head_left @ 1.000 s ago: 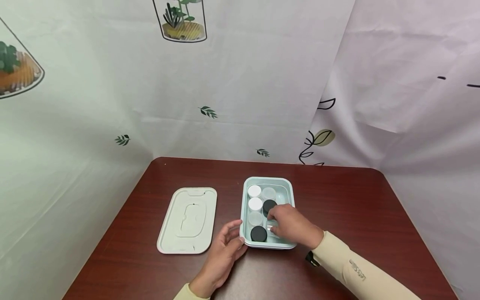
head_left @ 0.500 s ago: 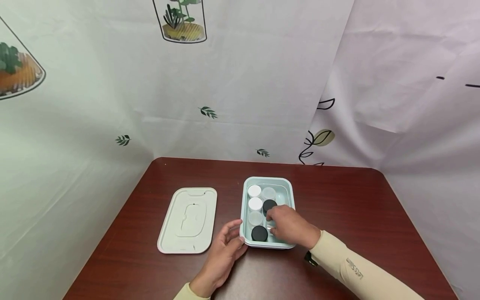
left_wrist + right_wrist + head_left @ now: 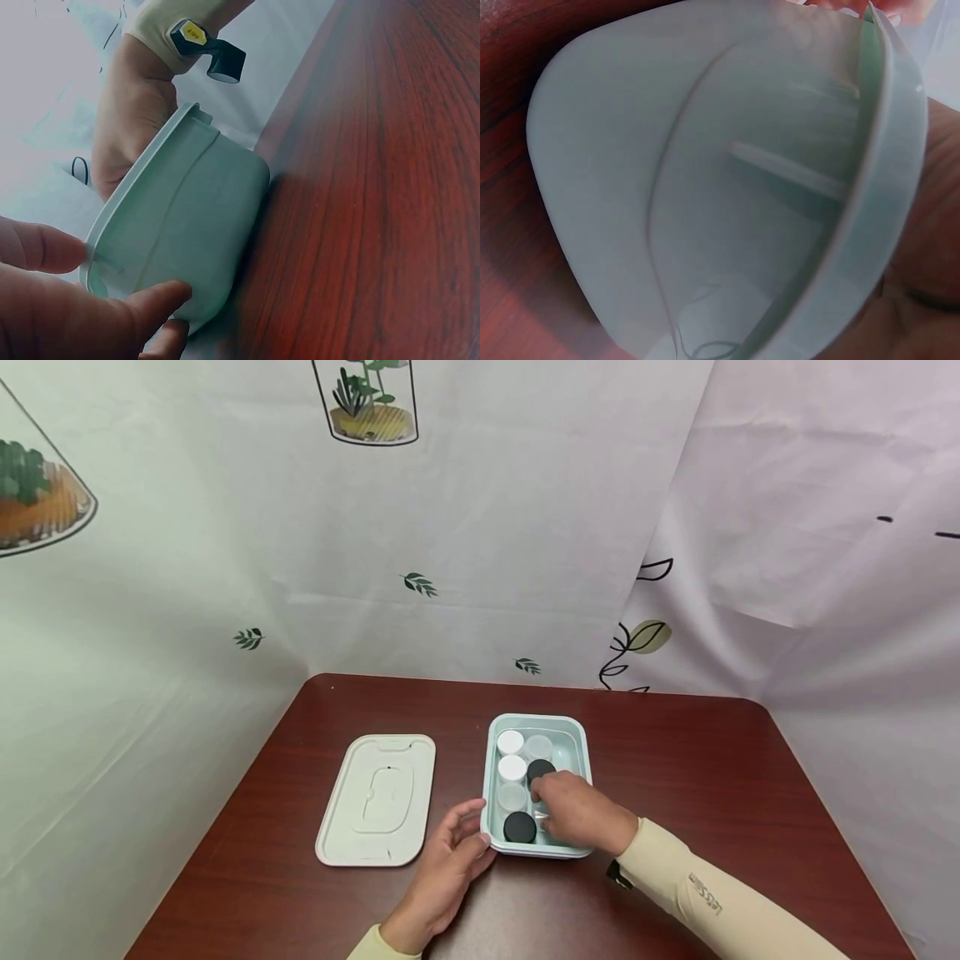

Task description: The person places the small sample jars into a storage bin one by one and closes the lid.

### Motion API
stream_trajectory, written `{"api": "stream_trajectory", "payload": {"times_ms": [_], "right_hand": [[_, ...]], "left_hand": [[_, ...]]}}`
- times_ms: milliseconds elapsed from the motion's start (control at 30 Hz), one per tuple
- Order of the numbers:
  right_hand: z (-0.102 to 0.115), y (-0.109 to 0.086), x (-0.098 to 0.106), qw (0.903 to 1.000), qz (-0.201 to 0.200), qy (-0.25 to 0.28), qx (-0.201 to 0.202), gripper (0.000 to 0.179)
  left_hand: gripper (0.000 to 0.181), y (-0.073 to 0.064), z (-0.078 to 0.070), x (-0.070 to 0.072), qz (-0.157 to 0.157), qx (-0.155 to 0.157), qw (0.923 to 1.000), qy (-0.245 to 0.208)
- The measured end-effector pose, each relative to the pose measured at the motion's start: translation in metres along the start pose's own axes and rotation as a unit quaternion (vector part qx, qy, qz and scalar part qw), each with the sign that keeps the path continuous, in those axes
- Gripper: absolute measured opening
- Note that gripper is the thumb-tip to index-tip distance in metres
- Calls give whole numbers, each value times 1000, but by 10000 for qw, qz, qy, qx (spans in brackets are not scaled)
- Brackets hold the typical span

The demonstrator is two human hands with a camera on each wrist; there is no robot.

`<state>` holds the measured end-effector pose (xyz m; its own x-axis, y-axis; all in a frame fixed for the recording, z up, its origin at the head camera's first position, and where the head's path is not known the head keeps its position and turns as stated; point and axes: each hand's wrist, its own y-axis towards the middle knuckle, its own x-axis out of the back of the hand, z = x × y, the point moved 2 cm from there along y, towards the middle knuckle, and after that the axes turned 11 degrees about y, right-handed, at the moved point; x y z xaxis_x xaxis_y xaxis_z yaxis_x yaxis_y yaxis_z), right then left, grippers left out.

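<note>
A pale green plastic bin (image 3: 491, 727) stands on the table, holding small round lidded jars in two columns. Two have white lids (image 3: 512, 756), two have black lids (image 3: 520, 827), and others look clear (image 3: 512, 797). My right hand (image 3: 581, 810) reaches into the bin's near right part, thumb and fingers around a clear jar (image 3: 539, 815) that is mostly hidden. In the right wrist view the bin's wall (image 3: 667, 165) covers that hand's fingertips. My left hand (image 3: 446, 868) touches the near left corner with relaxed fingers; in the left wrist view, fingertips (image 3: 172, 294) lie along the wall and rim.
A flat white lid (image 3: 378, 802) lies on the dark red wooden table (image 3: 675, 760), left of the bin. White patterned cloth (image 3: 480, 510) hangs behind and at both sides of the table. A small camera (image 3: 225, 61) sits on the right wrist.
My right hand has shifted very slightly left within the bin, and the near black-lidded jar has moved a little right. The left hand stays at the corner.
</note>
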<state>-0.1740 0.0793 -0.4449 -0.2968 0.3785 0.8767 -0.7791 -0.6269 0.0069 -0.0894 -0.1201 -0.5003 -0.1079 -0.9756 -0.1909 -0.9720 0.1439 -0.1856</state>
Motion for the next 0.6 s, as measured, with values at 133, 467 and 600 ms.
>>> {"api": "stream_trajectory", "payload": {"times_ms": [133,467,600], "right_hand": [[1,0,0,9999,133,58,-78,24],[-2,-1,6,9989,202,395,-180,25],[-3,1,12,9983,161,508,-251,22]], "left_hand": [[59,0,0,0,7,-18,10000,3],[59,-2,-1,-1,1,-16,10000,-31],[59,-3,-2,-1,16,-6,10000,-35]]}}
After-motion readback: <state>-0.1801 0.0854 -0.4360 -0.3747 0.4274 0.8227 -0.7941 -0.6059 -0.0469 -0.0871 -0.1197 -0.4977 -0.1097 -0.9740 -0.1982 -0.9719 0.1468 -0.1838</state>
